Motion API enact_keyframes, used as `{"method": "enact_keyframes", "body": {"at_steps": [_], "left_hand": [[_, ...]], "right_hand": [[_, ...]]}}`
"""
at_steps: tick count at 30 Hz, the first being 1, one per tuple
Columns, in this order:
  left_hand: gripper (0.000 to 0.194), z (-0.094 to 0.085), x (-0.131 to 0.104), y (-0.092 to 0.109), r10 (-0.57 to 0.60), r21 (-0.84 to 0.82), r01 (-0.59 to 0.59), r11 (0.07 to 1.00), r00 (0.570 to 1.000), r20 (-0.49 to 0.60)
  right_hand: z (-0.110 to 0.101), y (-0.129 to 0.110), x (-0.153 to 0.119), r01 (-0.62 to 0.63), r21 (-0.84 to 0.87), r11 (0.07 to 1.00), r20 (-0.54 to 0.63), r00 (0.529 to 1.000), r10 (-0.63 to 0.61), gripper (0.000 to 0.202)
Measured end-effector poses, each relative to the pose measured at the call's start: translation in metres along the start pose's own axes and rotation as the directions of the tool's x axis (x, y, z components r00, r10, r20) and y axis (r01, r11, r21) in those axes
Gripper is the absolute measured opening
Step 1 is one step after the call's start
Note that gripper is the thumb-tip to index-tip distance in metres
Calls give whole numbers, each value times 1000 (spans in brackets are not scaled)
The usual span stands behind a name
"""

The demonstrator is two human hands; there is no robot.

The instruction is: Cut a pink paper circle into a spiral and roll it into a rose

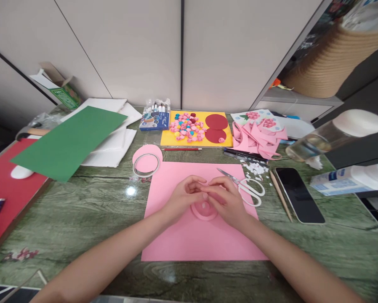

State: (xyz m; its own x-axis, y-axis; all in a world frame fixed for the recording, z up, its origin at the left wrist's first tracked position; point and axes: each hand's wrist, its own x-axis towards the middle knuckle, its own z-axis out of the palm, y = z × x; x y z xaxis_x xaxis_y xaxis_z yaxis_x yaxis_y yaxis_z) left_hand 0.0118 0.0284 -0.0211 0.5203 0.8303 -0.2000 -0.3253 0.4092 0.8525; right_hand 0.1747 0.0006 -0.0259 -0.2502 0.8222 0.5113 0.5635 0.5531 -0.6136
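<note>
Above a pink sheet, my left hand and my right hand meet with their fingertips pinched together. Between them is a curled strip of pink paper, its round loop hanging below the fingers. The upper part of the strip is hidden by my fingers. White-handled scissors lie just right of my right hand, partly on the sheet, blades toward it. Left of the sheet's top corner, a roll of tape rests on a pink paper circle.
Behind the sheet, a yellow sheet bears many small paper rolls and dark red circles. Pink scraps, a phone, a wooden stick and bottles stand or lie right. Green paper lies left.
</note>
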Motion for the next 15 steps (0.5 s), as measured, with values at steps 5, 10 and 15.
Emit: {"method": "enact_keyframes", "body": {"at_steps": [5,10,15], "left_hand": [[31,4,1,1,6,15,-6,1000,1000,-4],[32,6,0,2,-22,4,22,1000,1000,-6],[33,5,-1,-2,-32,21,32,999,999,13]], "right_hand": [[4,2,-4,30,3,1000,39,999,-30,38],[2,1,-2,-26,-33,999,-86,996,23,23],[2,-3,-1,-76,-4,997,-103,992,75,8]]}}
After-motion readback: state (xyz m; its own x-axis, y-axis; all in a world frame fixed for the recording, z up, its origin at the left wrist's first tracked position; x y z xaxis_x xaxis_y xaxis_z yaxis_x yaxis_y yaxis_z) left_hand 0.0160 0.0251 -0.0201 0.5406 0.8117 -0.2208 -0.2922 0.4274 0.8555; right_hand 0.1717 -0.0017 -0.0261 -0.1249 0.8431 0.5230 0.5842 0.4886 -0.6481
